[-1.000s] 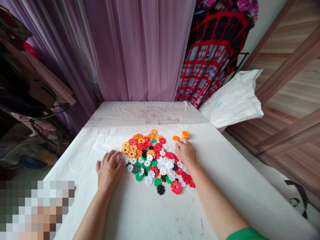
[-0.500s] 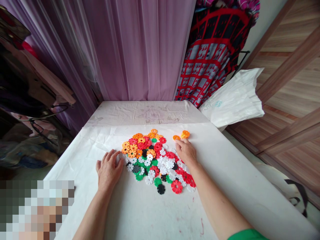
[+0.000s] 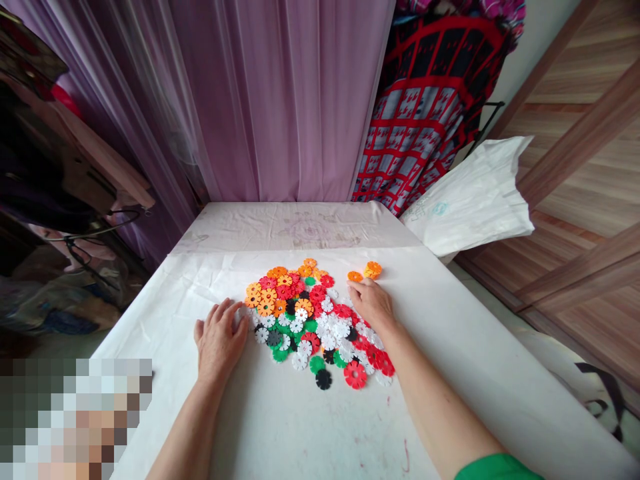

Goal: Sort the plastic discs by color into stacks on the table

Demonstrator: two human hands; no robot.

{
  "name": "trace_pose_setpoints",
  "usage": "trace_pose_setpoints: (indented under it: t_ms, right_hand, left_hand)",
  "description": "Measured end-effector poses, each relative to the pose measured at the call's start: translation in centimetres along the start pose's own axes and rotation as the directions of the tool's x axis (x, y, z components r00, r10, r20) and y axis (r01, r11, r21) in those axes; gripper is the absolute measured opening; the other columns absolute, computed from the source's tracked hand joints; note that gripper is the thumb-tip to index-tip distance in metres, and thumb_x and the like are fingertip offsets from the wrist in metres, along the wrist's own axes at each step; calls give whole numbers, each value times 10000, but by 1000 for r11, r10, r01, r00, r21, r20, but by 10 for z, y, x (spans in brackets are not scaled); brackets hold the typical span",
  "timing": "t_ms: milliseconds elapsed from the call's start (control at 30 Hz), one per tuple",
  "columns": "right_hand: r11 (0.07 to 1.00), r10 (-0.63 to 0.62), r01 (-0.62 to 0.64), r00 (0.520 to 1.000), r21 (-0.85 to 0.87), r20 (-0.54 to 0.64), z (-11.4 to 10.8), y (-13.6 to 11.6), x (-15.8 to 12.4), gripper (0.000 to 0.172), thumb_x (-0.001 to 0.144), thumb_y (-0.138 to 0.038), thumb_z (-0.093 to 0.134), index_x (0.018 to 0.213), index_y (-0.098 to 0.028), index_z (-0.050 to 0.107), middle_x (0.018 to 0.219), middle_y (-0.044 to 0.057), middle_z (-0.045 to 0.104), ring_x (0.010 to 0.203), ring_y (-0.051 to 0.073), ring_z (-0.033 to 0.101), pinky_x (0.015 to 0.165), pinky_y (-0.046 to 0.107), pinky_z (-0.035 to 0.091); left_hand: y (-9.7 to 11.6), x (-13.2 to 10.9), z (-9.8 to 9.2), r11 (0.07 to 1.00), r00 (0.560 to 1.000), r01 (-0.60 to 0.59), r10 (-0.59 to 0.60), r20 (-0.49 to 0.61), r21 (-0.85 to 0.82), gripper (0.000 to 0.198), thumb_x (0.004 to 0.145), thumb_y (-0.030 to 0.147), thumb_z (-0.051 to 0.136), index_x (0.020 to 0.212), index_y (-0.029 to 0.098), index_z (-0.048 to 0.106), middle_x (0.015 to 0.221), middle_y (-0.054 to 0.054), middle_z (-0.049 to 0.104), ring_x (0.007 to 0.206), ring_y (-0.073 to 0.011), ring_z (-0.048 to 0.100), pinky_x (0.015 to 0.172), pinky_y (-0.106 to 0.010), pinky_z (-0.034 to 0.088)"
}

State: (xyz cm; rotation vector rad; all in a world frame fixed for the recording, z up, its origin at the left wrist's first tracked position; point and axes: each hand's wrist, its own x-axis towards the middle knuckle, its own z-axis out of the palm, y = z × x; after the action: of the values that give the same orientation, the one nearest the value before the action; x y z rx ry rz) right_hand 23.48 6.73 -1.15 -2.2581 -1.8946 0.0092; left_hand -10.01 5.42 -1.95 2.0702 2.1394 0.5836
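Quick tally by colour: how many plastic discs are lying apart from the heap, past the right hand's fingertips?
Orange discs: 3 (one alone, plus an overlapping pair that looks like two, though it is hard to tell)
Other colours: 0
Total: 3

Plastic discs (image 3: 325, 333) block rightward passage from the left hand (image 3: 220, 340).

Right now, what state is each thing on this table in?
Left hand: open, fingertips at the heap's edge.
Right hand: open, resting at the heap's edge, holding nothing.
Multicoloured plastic snowflake discs: lying flat in a loose heap.
Two orange plastic discs: lying apart from the heap.
White cloth: spread out, lightly creased.
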Motion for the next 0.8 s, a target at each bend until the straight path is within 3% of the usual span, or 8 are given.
trace_pose_setpoints:
  t_ms: [167,400,567,800]
  right_hand:
    - [999,18,-17,1000,42,-17,2,3,-1,344,966,-358,444,1165,-327,723,1119,34,702,974,170,651,812,243,465]
    - [970,241,-237,968,56,-67,2,13,-4,423,969,-308,393,1303,-290,651,1147,67,735,962,201,681,785,264,481]
    - [968,248,-248,969,-32,-5,-1,14,1,424,968,-316,401,1319,-290,638,1027,88,766,906,198,698,778,267,479]
    - [963,264,-260,964,-74,43,-3,16,7,415,972,-346,413,1312,-276,642,1052,119,758,940,205,707,818,286,484]
  left_hand:
    - [0,0,0,1000,1000,-2,2,5,7,396,955,380,412,1253,255,641,1456,-104,543,1385,-305,428,1129,-599,283]
    - [0,0,0,1000,1000,-1,0,4,3,393,949,375,419,1249,259,646,1454,-107,544,1379,-307,433,1126,-603,289]
    - [-1,0,1,1000,1000,0,0,-11,-7,385,947,377,424,1236,271,655,1445,-101,553,1375,-307,436,1127,-602,286]
    - [-2,0,1,1000,1000,7,-7,-2,-2,386,949,388,422,1241,276,648,1456,-94,544,1381,-302,432,1133,-595,277]
